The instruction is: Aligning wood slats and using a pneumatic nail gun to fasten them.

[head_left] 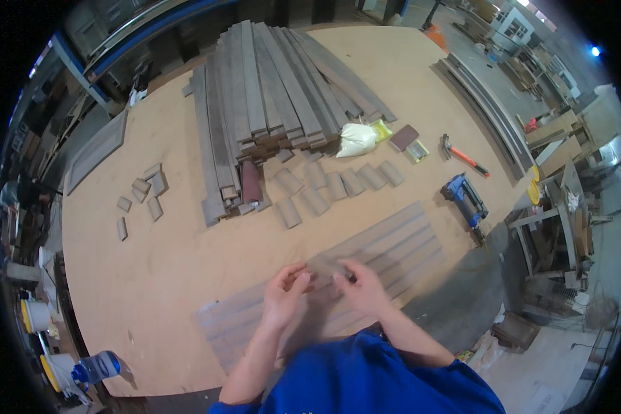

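Observation:
A small grey-brown wooden block (328, 266), slightly blurred, is held between my hands over a slatted wooden panel (407, 241). My right hand (360, 288) grips the block's right end between thumb and fingers. At the block's left end are the curled fingers and thumb of my left hand (287, 295), closed on its edge. The panel, made of long grey-brown boards side by side, lies along the near edge of the table. My hands and forearms cover its middle.
Beyond the panel lie loose wooden blocks (314, 203) and a big stack of boards (269, 90). To the right are a white bag (357, 140), a hammer (466, 157) and a blue nail gun (468, 201). A water bottle (96, 368) stands at the table's (159, 303) near left edge.

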Motion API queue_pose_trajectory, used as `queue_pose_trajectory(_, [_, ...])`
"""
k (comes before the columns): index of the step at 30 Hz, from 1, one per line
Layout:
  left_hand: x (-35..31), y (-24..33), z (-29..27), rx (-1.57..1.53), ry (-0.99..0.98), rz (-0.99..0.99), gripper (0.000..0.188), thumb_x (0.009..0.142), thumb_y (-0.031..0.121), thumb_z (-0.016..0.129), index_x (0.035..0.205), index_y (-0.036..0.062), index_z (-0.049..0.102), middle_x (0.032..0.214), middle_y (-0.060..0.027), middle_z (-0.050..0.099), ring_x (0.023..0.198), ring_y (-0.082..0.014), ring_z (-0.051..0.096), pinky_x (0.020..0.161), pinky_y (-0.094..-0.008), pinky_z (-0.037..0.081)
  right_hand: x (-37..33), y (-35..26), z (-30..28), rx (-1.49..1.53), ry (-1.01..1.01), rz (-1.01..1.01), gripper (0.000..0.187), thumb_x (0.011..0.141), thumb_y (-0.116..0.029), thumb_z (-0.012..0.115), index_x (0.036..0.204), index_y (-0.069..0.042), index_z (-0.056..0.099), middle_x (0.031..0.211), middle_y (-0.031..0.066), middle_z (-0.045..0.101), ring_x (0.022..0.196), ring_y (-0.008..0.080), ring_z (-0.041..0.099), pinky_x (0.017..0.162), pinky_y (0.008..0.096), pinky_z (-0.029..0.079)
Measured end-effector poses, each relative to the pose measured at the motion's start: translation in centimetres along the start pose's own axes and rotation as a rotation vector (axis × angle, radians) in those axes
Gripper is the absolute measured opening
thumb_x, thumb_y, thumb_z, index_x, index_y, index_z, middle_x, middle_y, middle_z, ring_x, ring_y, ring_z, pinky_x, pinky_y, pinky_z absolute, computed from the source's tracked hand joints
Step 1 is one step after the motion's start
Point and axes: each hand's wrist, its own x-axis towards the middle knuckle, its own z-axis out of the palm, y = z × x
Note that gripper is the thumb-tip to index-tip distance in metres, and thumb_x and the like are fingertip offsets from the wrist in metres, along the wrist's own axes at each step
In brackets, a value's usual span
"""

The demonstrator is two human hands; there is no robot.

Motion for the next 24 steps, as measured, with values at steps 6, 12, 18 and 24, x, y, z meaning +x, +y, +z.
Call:
queue_pose_trajectory(6, [1.0, -2.6, -3.6, 0.13, 0.028, 0.091, 0.032, 0.105, 0.013, 0.06, 0.133, -0.0026, 0.06, 0.13, -0.0123, 0.066, 0.116, -0.0186, 0.066, 0.092, -0.03, 0.053, 9.2, -1.8, -7.6, -0.497, 0.181, 0.035, 0.032, 0.097, -0.017, 0.068, 0.128, -0.008, 0.064, 0.091, 0.0122, 0.07, 0.077, 0.0229, 0.067, 0.072, 0.0337, 0.054])
queue_pose_trajectory(12, [1.0, -2.3, -4.5, 0.135, 0.094, 0.061, 0.027, 0.102, 0.012, 0.064, 0.126, -0.0007, 0.067, 0.123, -0.0092, 0.071, 0.115, -0.0144, 0.064, 0.103, -0.0293, 0.048, 16.6, 4.2, -10.7, -0.769, 0.141, -0.127, 0.034, 0.093, -0.023, 0.069, 0.124, -0.012, 0.066, 0.099, 0.0146, 0.073, 0.094, 0.0369, 0.07, 0.085, 0.0496, 0.056])
queue_pose_trajectory(18, [0.9, -3.8, -4.5, 0.102, 0.138, 0.083, 0.025, 0.103, 0.01, 0.062, 0.125, -0.0021, 0.066, 0.119, -0.0088, 0.071, 0.11, -0.0145, 0.067, 0.098, -0.0287, 0.051, 20.2, 2.0, -9.2, -0.92, 0.356, -0.26, 0.032, 0.089, -0.027, 0.071, 0.116, -0.009, 0.07, 0.111, 0.0135, 0.072, 0.104, 0.0342, 0.069, 0.091, 0.0467, 0.054])
queue_pose_trajectory(24, [0.8, -3.5, -3.1, 0.099, 0.128, 0.082, 0.024, 0.105, 0.008, 0.059, 0.126, -0.0024, 0.065, 0.12, -0.0099, 0.07, 0.112, -0.0172, 0.068, 0.1, -0.03, 0.052, 20.7, -1.5, -3.9, -1.184, 0.232, 0.035, 0.057, 0.083, -0.045, 0.074, 0.127, -0.011, 0.064, 0.119, 0.0141, 0.07, 0.11, 0.0352, 0.067, 0.095, 0.0464, 0.053])
